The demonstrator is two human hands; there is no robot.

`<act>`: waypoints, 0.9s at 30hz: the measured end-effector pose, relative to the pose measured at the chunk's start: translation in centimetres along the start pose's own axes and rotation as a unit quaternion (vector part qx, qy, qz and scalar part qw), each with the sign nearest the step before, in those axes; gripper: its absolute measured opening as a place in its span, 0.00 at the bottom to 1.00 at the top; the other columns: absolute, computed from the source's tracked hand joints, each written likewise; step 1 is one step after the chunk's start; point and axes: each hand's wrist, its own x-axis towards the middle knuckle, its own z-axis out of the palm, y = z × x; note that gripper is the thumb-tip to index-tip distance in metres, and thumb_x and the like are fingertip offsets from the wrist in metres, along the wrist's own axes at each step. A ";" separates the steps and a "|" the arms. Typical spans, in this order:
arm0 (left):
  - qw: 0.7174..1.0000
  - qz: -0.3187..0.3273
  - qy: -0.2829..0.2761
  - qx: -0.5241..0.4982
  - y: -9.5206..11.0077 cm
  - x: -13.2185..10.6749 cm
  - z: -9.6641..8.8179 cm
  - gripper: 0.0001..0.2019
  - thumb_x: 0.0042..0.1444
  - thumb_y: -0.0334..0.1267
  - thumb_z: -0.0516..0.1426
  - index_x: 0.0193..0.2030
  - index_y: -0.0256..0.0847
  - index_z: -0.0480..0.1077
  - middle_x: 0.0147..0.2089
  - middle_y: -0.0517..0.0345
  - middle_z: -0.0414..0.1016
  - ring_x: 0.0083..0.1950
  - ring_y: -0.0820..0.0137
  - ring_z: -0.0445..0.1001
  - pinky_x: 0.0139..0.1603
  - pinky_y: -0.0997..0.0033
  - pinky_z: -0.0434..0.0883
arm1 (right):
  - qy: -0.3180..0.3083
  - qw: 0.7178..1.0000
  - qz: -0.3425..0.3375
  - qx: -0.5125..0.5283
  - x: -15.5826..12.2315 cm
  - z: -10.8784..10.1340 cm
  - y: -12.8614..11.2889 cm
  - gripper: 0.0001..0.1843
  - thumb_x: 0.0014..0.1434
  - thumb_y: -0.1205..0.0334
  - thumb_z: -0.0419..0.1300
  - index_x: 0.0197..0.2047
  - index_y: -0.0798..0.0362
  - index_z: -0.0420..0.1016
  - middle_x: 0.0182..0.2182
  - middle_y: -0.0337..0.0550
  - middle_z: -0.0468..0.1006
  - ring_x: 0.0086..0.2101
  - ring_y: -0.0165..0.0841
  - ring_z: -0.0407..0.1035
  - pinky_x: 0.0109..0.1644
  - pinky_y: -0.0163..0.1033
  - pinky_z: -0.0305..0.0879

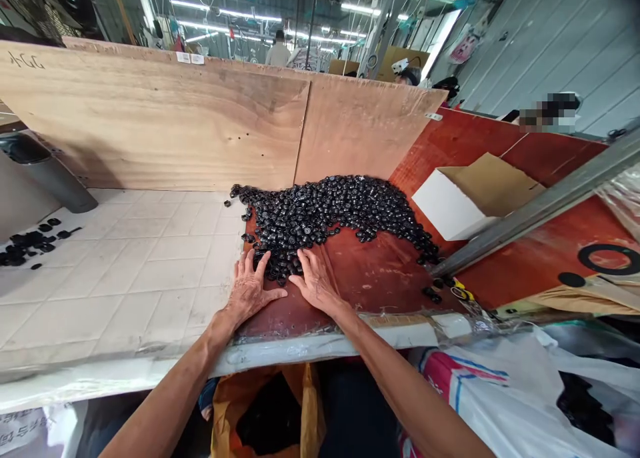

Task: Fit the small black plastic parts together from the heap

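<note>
A wide heap of small black round parts lies on the reddish-brown board, up against the plywood wall. My left hand rests at the heap's near left edge, fingers spread, its thumb pointing to the right. Opposite it, my right hand lies with its fingers stretched out and their tips touching the pieces. A small cluster of the black parts sits between the two hands. Neither hand grips anything that I can see.
Pale tiled worktop extends left, with loose black pieces and a dark cylinder. Behind stands a plywood wall. At right are a white cardboard box, a slanting metal bar and a black ring. An orange bag hangs below.
</note>
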 end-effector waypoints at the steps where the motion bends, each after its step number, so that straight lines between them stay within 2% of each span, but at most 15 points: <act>1: 1.000 0.010 -0.003 -0.004 0.0 -0.2 0.1 0.50 0.49 0.64 0.69 0.74 0.43 0.60 0.75 0.31 0.56 0.75 0.33 0.57 0.70 0.28 0.60 | 0.002 1.000 -0.011 0.004 -0.2 0.5 -0.8 0.40 0.70 0.60 0.60 0.79 0.53 0.47 0.69 0.63 0.58 0.69 0.54 0.54 0.71 0.64 0.58; 4: 1.000 0.021 -0.006 -0.018 0.0 -1.2 0.1 0.44 0.56 0.61 0.65 0.74 0.42 0.60 0.72 0.34 0.58 0.73 0.38 0.62 0.69 0.35 0.65 | -0.002 0.998 -0.051 0.022 -0.9 1.3 -2.9 0.36 0.69 0.65 0.58 0.76 0.56 0.53 0.68 0.64 0.59 0.69 0.53 0.54 0.72 0.62 0.58; 6: 0.999 0.024 -0.009 -0.023 0.2 -2.1 -0.1 0.43 0.59 0.60 0.64 0.74 0.40 0.58 0.71 0.33 0.59 0.73 0.39 0.62 0.69 0.36 0.65 | -0.009 0.997 -0.071 0.038 -1.2 1.3 -3.8 0.35 0.68 0.67 0.58 0.75 0.55 0.55 0.68 0.63 0.60 0.69 0.52 0.54 0.72 0.61 0.57; 9: 1.000 0.013 0.015 0.002 0.9 -3.7 -1.2 0.51 0.52 0.65 0.67 0.73 0.36 0.57 0.73 0.27 0.56 0.74 0.32 0.58 0.69 0.28 0.62 | 0.003 0.994 -0.075 0.077 -1.7 0.2 -4.3 0.36 0.65 0.66 0.59 0.73 0.51 0.56 0.69 0.60 0.58 0.70 0.52 0.53 0.72 0.62 0.56; 11: 0.999 -0.006 0.045 0.019 1.5 -5.0 -2.2 0.55 0.46 0.66 0.70 0.72 0.34 0.57 0.72 0.24 0.56 0.72 0.28 0.58 0.66 0.26 0.63 | 0.029 0.991 -0.063 0.112 -2.1 -0.8 -4.4 0.32 0.61 0.65 0.61 0.68 0.50 0.62 0.66 0.58 0.62 0.67 0.52 0.57 0.69 0.61 0.58; 13: 0.997 -0.027 0.070 0.011 2.2 -6.4 -3.1 0.48 0.48 0.61 0.71 0.68 0.35 0.61 0.65 0.29 0.64 0.66 0.35 0.67 0.62 0.34 0.71 | 0.053 0.988 -0.052 0.137 -2.5 -1.5 -4.5 0.23 0.58 0.66 0.61 0.58 0.50 0.68 0.57 0.53 0.68 0.59 0.50 0.64 0.64 0.57 0.64; 15: 0.996 -0.044 0.071 -0.020 2.7 -7.5 -3.7 0.34 0.55 0.52 0.70 0.62 0.40 0.65 0.56 0.41 0.71 0.55 0.48 0.76 0.54 0.47 0.77 | 0.053 0.987 -0.055 0.142 -2.7 -1.9 -4.8 0.17 0.56 0.68 0.60 0.50 0.50 0.70 0.48 0.50 0.70 0.51 0.47 0.69 0.57 0.52 0.69; 18: 0.995 -0.056 0.040 -0.069 3.3 -7.8 -3.6 0.20 0.60 0.44 0.67 0.55 0.44 0.68 0.47 0.53 0.74 0.42 0.59 0.79 0.44 0.59 0.79 | 0.022 0.991 -0.054 0.120 -2.7 -1.9 -5.3 0.15 0.59 0.69 0.60 0.50 0.50 0.72 0.44 0.48 0.70 0.45 0.44 0.71 0.51 0.48 0.72; 22: 0.993 -0.068 0.025 -0.098 3.3 -6.6 -3.1 0.10 0.63 0.37 0.63 0.50 0.45 0.71 0.42 0.57 0.76 0.38 0.63 0.80 0.42 0.63 0.79 | -0.002 0.995 -0.048 0.090 -2.5 -1.6 -5.6 0.15 0.64 0.68 0.62 0.54 0.50 0.74 0.44 0.49 0.72 0.45 0.45 0.72 0.52 0.47 0.73; 25: 0.990 -0.082 0.033 -0.106 3.2 -6.2 -3.0 0.08 0.62 0.36 0.62 0.48 0.44 0.72 0.43 0.57 0.75 0.36 0.65 0.79 0.41 0.64 0.78 | -0.014 0.995 -0.070 0.074 -2.4 -1.3 -5.5 0.18 0.65 0.68 0.63 0.58 0.49 0.75 0.46 0.49 0.73 0.45 0.44 0.73 0.52 0.47 0.73; 27: 0.989 -0.086 0.042 -0.117 3.1 -6.4 -3.2 0.08 0.61 0.35 0.63 0.46 0.44 0.72 0.43 0.58 0.74 0.33 0.68 0.77 0.39 0.65 0.78 | -0.020 0.994 -0.081 0.068 -2.4 -1.1 -5.4 0.15 0.67 0.68 0.62 0.56 0.48 0.76 0.46 0.48 0.73 0.44 0.43 0.73 0.52 0.46 0.72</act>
